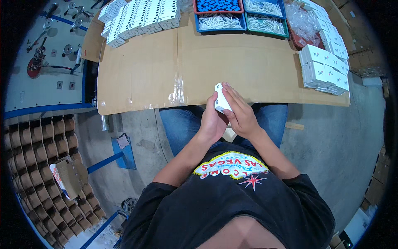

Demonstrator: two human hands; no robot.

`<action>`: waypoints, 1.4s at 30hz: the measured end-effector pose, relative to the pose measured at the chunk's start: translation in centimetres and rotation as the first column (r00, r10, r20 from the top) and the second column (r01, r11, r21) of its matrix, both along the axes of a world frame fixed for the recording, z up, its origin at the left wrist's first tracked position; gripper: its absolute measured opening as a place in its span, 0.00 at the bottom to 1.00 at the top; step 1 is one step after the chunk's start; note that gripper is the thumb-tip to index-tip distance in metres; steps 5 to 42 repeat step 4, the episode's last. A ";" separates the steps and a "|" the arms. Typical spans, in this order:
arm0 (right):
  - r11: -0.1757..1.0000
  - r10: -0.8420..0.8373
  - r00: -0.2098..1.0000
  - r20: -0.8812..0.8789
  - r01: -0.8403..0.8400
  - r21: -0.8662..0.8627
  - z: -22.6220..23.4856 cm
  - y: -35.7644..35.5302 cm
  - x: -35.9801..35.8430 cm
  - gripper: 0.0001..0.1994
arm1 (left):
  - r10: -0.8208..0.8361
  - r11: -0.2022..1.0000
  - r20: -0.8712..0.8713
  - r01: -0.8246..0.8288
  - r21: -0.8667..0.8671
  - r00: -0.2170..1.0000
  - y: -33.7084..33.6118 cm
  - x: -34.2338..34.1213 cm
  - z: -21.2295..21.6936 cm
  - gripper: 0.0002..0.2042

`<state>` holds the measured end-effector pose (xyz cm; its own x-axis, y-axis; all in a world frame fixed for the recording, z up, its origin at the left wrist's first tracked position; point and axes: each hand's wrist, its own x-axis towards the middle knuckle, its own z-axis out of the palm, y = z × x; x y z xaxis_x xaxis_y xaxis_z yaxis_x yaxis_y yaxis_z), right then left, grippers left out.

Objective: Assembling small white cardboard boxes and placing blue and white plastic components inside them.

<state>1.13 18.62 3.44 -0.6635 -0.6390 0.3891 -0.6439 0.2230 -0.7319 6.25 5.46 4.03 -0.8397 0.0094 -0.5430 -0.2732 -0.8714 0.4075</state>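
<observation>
A small white box (221, 99) is held between my two hands above my lap, close to the table's near edge. My left hand (212, 120) is closed around its left side and underside, with the thumb along the side. My right hand (241, 113) presses on its right side, fingers pointing forward and laid together over the edge. The fingers hide part of the box, and I cannot see its underside.
Brown cardboard (207, 66) covers the table. White boxes (143, 18) stand in rows at the far left, and more white boxes (325, 70) are stacked at the right. Far trays hold blue pieces (217, 5) and white sticks (219, 21), beside clear plastic bags (302, 20).
</observation>
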 end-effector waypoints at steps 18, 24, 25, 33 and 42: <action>1.000 -0.002 1.000 -0.008 0.002 -0.016 -0.2 0.3 0.0 0.28 | -0.011 1.000 -0.005 0.010 -0.016 1.000 0.3 0.0 0.1 0.23; 1.000 -0.002 1.000 -0.008 0.002 -0.016 -0.2 0.3 0.0 0.28 | -0.011 1.000 -0.005 0.010 -0.016 1.000 0.3 0.0 0.1 0.23; 1.000 -0.002 1.000 -0.008 0.002 -0.016 -0.2 0.3 0.0 0.28 | -0.011 1.000 -0.005 0.010 -0.016 1.000 0.3 0.0 0.1 0.23; 1.000 -0.002 1.000 -0.008 0.002 -0.016 -0.2 0.3 0.0 0.28 | -0.011 1.000 -0.005 0.010 -0.016 1.000 0.3 0.0 0.1 0.23; 1.000 -0.002 1.000 -0.008 0.002 -0.016 -0.2 0.3 0.0 0.28 | -0.011 1.000 -0.005 0.010 -0.016 1.000 0.3 0.0 0.1 0.23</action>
